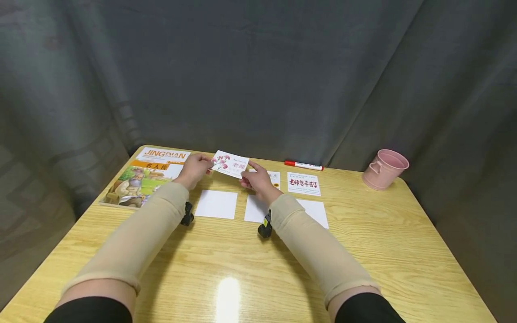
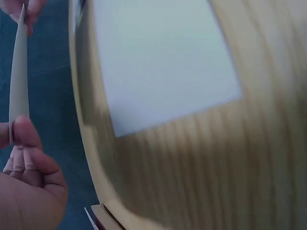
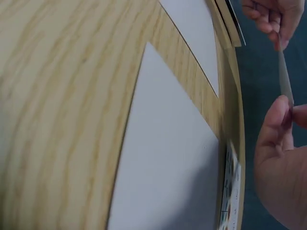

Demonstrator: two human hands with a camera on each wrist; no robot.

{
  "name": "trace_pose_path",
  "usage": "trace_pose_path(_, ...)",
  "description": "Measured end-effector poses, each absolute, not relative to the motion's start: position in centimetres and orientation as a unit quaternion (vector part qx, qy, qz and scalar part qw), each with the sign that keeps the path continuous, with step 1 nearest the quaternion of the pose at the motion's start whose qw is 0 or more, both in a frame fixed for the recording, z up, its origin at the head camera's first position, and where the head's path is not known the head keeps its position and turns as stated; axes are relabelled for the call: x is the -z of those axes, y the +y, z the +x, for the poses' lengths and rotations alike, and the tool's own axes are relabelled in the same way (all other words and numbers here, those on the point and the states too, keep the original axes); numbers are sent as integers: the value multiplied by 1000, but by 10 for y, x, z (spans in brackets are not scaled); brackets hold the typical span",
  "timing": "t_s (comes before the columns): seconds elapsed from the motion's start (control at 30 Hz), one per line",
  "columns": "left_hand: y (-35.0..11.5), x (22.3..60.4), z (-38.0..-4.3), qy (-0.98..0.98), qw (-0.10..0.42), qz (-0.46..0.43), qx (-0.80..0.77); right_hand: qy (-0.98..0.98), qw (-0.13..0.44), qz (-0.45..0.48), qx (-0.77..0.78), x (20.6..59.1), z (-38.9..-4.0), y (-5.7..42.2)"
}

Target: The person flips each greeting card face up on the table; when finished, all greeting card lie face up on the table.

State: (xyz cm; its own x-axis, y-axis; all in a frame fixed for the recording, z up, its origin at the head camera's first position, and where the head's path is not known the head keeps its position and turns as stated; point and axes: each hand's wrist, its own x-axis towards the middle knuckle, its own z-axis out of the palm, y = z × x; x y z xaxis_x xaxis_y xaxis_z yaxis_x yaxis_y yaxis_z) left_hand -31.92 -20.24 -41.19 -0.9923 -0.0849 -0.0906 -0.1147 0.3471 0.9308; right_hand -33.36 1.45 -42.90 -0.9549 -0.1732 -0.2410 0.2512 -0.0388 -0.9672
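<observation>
A white greeting card (image 1: 230, 164) with pink flowers and red characters is held up off the table between both hands. My left hand (image 1: 195, 169) pinches its left edge; my right hand (image 1: 259, 181) pinches its right edge. Seen edge-on in the left wrist view, the card (image 2: 19, 76) is slightly bowed, with thumb and finger of the left hand (image 2: 33, 182) on its near end. In the right wrist view the right hand (image 3: 283, 163) grips the other end. Below the hands lie blank white cards (image 1: 216, 204), one partly behind the right forearm.
A magazine (image 1: 137, 188) lies at the table's left. A printed card with red characters (image 1: 304, 184) is right of the hands, below a red-and-white marker (image 1: 304, 165). Another printed card (image 1: 276, 178) is partly hidden by the right hand. A pink bucket (image 1: 385, 170) stands at the far right.
</observation>
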Motion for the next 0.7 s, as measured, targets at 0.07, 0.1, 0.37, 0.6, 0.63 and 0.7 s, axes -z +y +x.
trace_pose_path(0.07, -205, 413, -318, 846, 25, -56, -529, 681, 162, 25, 713, 430, -333, 13)
trace_pose_path(0.1, -205, 413, -317, 864, 27, -50, -500, 687, 165, 26, 707, 431, -333, 12)
trace_pose_path(0.37, -182, 409, -313, 955, 51, 96, -274, 722, 159, 38, 672, 431, -329, 5)
trace_pose_path(0.6, -168, 415, -317, 966, 83, 222, -106, 730, 166, 27, 663, 434, -328, 2)
trace_pose_path(0.63, -168, 415, -317, 967, 85, 221, -97, 727, 171, 25, 664, 434, -328, 2)
trace_pose_path(0.7, -170, 415, -318, 969, 92, 211, -89, 722, 181, 24, 667, 434, -327, 2)
